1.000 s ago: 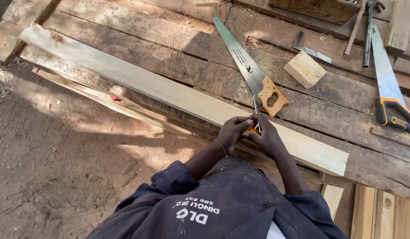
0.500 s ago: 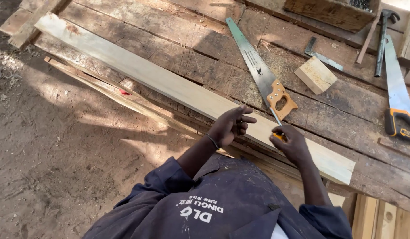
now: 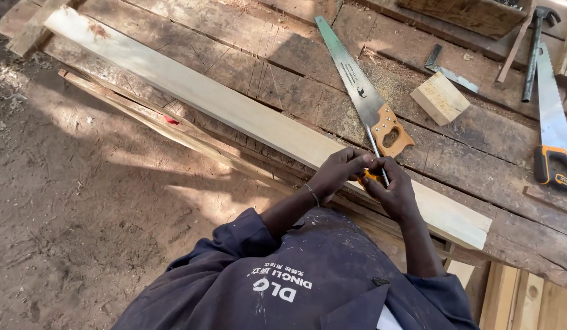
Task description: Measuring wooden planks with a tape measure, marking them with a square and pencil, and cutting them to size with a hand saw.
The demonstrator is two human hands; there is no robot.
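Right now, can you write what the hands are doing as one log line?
left hand: pinching yellow tool | right hand: holding yellow tool | under: pale plank | near: wooden-handled saw | bench: wood block

A rough plank workbench [image 3: 479,143] carries a long pale board [image 3: 234,110], two handsaws [image 3: 363,91] and a wood block [image 3: 439,98].

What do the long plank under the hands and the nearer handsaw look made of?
Long plank: pale sawn wood, unfinished by its look, grain showing. Handsaw: greenish metal blade, probably coated steel, with a tan wooden handle that looks varnished.
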